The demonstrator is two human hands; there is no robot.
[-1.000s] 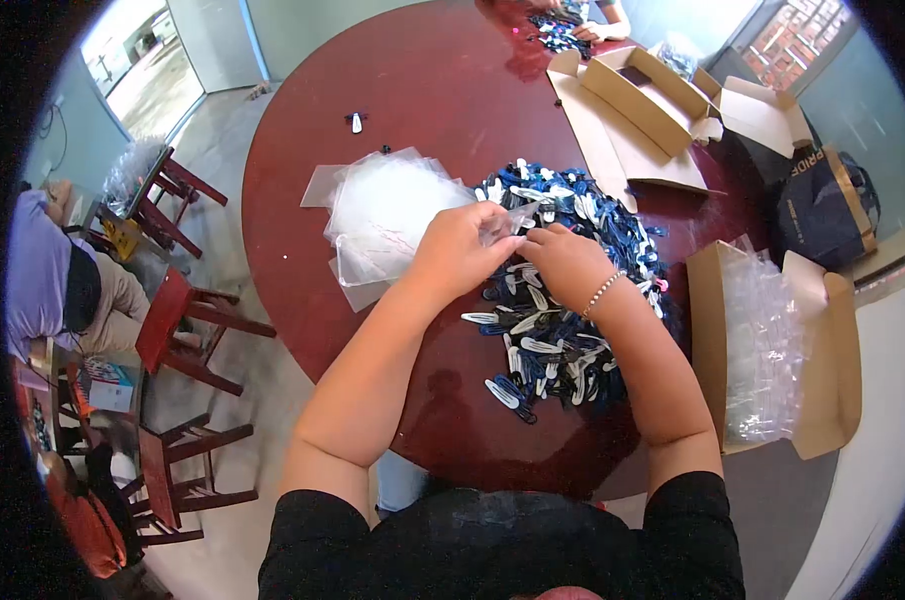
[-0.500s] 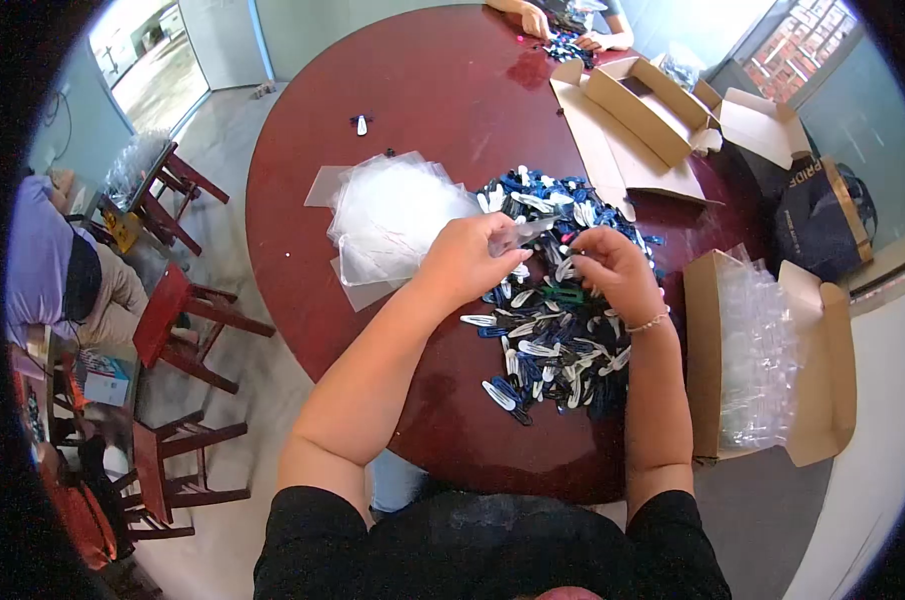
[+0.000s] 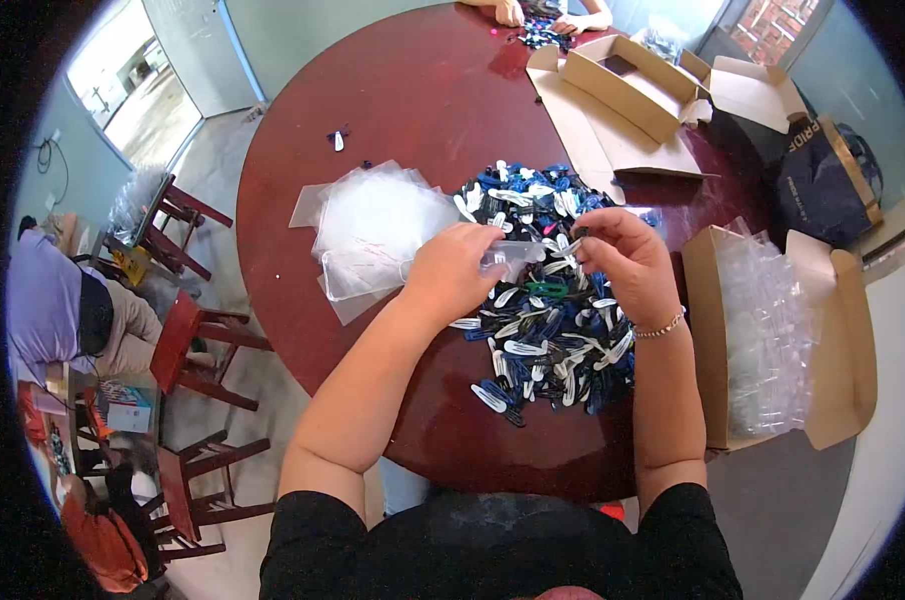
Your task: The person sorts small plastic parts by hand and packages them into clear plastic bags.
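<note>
My left hand [image 3: 455,272] grips a small clear plastic bag [image 3: 516,256] above a heap of blue, black and white hair clips [image 3: 548,320] on the round dark red table [image 3: 423,110]. My right hand [image 3: 625,262], with a bead bracelet at the wrist, pinches a hair clip [image 3: 571,242] just right of the bag's mouth. A stack of clear bags [image 3: 378,225] lies on the table to the left of my left hand.
An open cardboard box [image 3: 773,330] with packed clear bags stands at the right edge. A flattened open carton [image 3: 628,90] lies at the back. Another person's hands [image 3: 543,15] work at the far side. Red stools [image 3: 188,330] and a seated person [image 3: 53,300] are on the left.
My right hand left the bag, reached into the pile and rose with a clip toward the bag. My left hand kept hold of the bag and shifted slightly down and left.
</note>
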